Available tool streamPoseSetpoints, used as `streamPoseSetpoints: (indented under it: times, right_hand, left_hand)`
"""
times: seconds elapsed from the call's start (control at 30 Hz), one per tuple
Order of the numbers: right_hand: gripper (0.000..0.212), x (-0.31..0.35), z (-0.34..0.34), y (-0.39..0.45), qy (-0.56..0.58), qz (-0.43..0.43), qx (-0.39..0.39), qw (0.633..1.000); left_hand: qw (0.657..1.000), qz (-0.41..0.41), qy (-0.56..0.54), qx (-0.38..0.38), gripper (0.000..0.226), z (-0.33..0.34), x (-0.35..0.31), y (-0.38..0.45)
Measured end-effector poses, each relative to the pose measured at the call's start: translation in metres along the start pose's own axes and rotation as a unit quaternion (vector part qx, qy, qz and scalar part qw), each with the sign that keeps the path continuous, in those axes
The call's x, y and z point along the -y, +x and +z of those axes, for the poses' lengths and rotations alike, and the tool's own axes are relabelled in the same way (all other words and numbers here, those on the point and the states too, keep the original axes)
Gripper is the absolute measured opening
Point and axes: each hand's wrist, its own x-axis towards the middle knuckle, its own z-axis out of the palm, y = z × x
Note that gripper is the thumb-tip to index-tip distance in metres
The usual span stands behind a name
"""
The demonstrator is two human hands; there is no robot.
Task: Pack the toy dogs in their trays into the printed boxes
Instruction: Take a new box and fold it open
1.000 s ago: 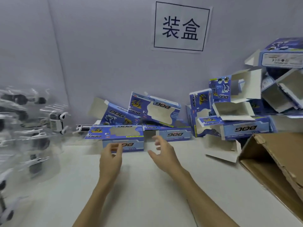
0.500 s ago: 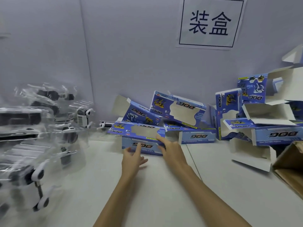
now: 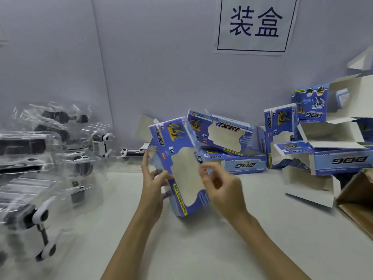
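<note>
Table (image 3: 201, 249): a pale surface is running from the near edge back to the grey wall (image 3: 161, 67), carrying everything else
Sign (image 3: 255, 24): a white sheet with two dark characters in a black frame is hanging on the wall, upper right
Tray stack (image 3: 40, 158): clear plastic trays with black-and-white toy dogs inside are piling up along the left side of the table (the glare is hiding how many)
Box pile (image 3: 302, 150): blue printed boxes marked DOG are lying in a heap against the wall from the middle to the right, several with white flaps standing open
Carton (image 3: 357, 201): a brown cardboard carton is poking in at the right edge, its mouth facing left
Held box (image 3: 177, 162): a blue printed box with a yellow dog picture and a cut-out window is standing tilted on end between both hands, its top leaning left, its lower end near the table (touching or not, I cannot tell)
Left hand (image 3: 154, 184): it is gripping the box's left edge, thumb curling onto the front, fingers reaching up behind
Right hand (image 3: 222, 188): it is sitting at the box's right edge with fingers bent and blurred; whether they are pinching the box I cannot tell
</note>
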Motion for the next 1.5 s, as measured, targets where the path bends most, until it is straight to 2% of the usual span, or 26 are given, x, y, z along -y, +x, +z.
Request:
streamPoseSetpoints:
  times: [0.03,0.1,0.17,0.27,0.33,0.47,0.57,0.7,0.8,0.87,0.97,1.07,1.1,1.17,1.27,1.33,1.4,1.47,1.5]
  right_hand:
    - [0.022,0.001,-0.007,0.005,0.030,0.039,-0.043,0.998]
    - [0.039,0.001,-0.021,0.014,0.088,0.093,-0.075,0.989]
    - [0.053,-0.001,-0.029,0.017,0.134,0.120,-0.031,0.983]
    - [0.062,-0.001,-0.025,0.012,0.184,0.138,0.038,0.972]
    - [0.064,0.002,-0.017,0.008,0.194,0.147,0.040,0.969]
    - [0.039,0.007,-0.008,0.001,0.105,0.074,0.029,0.991]
    - [0.040,0.007,-0.011,0.003,0.084,0.044,0.033,0.995]
    - [0.048,0.006,-0.026,0.010,0.103,0.028,0.096,0.990]
    - [0.059,0.001,-0.033,0.012,0.126,0.050,0.107,0.985]
    - [0.061,-0.001,-0.031,0.011,0.136,0.067,0.089,0.984]
    - [0.069,0.005,-0.021,0.006,0.123,0.088,0.034,0.988]
    - [0.071,0.008,-0.008,-0.001,0.150,0.089,0.068,0.982]
    - [0.077,0.010,-0.005,-0.003,0.166,0.098,0.088,0.977]
    - [0.102,0.011,-0.002,-0.003,0.159,0.123,0.123,0.972]
    - [0.136,0.011,0.000,-0.006,0.027,0.156,0.159,0.974]
    - [0.134,0.008,-0.001,-0.006,0.020,0.162,0.161,0.973]
    - [0.122,0.001,-0.009,0.000,0.113,0.180,0.156,0.965]
    - [0.096,-0.007,-0.021,0.006,0.223,0.211,0.155,0.939]
    - [0.080,-0.010,-0.026,0.008,0.289,0.235,0.154,0.915]
  left_hand:
    - [0.999,0.008,-0.002,0.040,0.095,0.001,-0.001,-0.001]
    - [0.993,0.030,0.003,0.110,0.101,0.004,0.000,-0.002]
    - [0.986,0.046,0.013,0.160,0.102,0.008,0.002,-0.003]
    - [0.976,0.072,0.054,0.197,0.100,0.014,0.005,-0.008]
    - [0.974,0.088,0.071,0.197,0.093,0.015,0.005,-0.013]
    - [0.968,0.147,0.134,0.154,0.066,0.021,0.004,-0.022]
    - [0.963,0.171,0.157,0.134,0.052,0.025,-0.001,-0.026]
    - [0.959,0.154,0.168,0.167,0.058,0.018,-0.004,-0.027]
    - [0.954,0.157,0.193,0.168,0.063,0.018,-0.009,-0.028]
    - [0.950,0.180,0.209,0.149,0.066,0.020,-0.012,-0.029]
    - [0.937,0.243,0.236,0.081,0.074,0.025,-0.009,-0.031]
    - [0.924,0.274,0.263,0.039,0.070,0.028,-0.006,-0.031]
    - [0.930,0.264,0.251,0.052,0.059,0.030,-0.007,-0.032]
    - [0.956,0.216,0.176,0.095,0.030,0.035,-0.011,-0.034]
    - [0.970,0.179,0.102,0.130,0.037,0.037,-0.011,-0.031]
    - [0.971,0.171,0.087,0.141,0.043,0.034,-0.008,-0.030]
    - [0.976,0.150,0.082,0.133,0.050,0.031,-0.006,-0.028]
    - [0.978,0.128,0.118,0.114,0.054,0.029,-0.004,-0.024]
    - [0.978,0.107,0.136,0.113,0.065,0.027,-0.005,-0.023]
